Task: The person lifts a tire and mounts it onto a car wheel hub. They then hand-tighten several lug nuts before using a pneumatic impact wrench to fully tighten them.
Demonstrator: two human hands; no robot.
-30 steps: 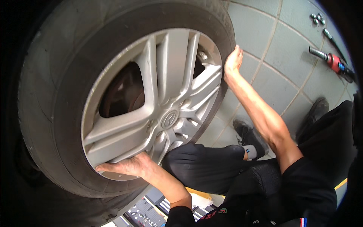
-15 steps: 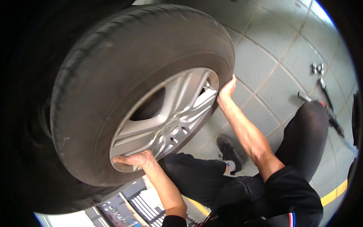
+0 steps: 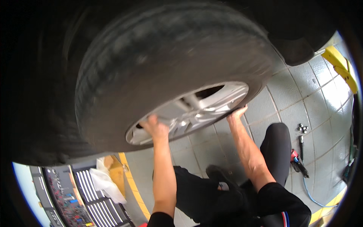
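Observation:
A large black tire (image 3: 181,72) on a silver alloy rim (image 3: 223,96) fills the upper middle, tilted beneath the dark wheel arch. My left hand (image 3: 155,128) grips the rim's lower left part, its fingers hooked into a gap between the spokes. Cupped around the tire's lower right edge is my right hand (image 3: 237,113), its fingers partly hidden beneath the rubber. Both forearms reach up from below. The back of the wheel and whatever is behind it are out of sight.
On the tiled floor at right lie several shiny lug nuts (image 3: 302,128), a socket (image 3: 301,140) and a red-and-black impact wrench (image 3: 297,162) with a blue hose (image 3: 312,197). A yellow lift arm (image 3: 340,68) stands far right. Lower left is a tool cart (image 3: 66,189) with white plastic sheeting (image 3: 106,183).
The view has swung, and the wheel now sits further right, tucked up under the wheel arch. My left hand has shifted to a spoke gap; my right hand stays at the tire's edge.

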